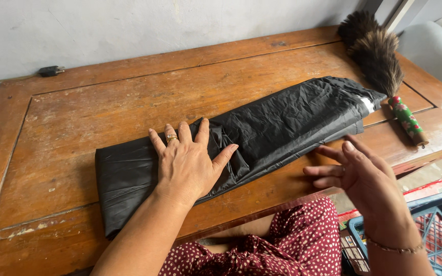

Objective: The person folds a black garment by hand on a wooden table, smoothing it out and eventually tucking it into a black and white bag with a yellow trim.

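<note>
The folded black plastic sheet (241,148) lies stretched across the wooden table (78,112), and its long axis runs on a diagonal: the near end sits low at the left, close to the table's front edge, and the far end climbs away to the upper right, pointing toward the feather duster (379,61). That far end is the narrower one, with a sliver of white showing at its tip, and it stops just beside the duster's patterned handle (407,121). The left hand (188,161) is flat on the sheet, palm down, fingers spread wide and pointing away from the body, pressing on the plastic a little left of its middle; it grips nothing, just bears down, and there is a ring on one finger. Creases bunch up right at the thumb. The right hand (364,171) hangs off the table's front edge, open and loose, fingers half curled and aimed left toward the sheet's lower edge, near it but not touching, holding nothing; a thin bracelet sits at the wrist. Below, a red dotted garment (282,240) covers the lap, a blue plastic crate (436,225) stands at lower right, and a dark plug (49,70) rests at the table's back edge by the wall.
</note>
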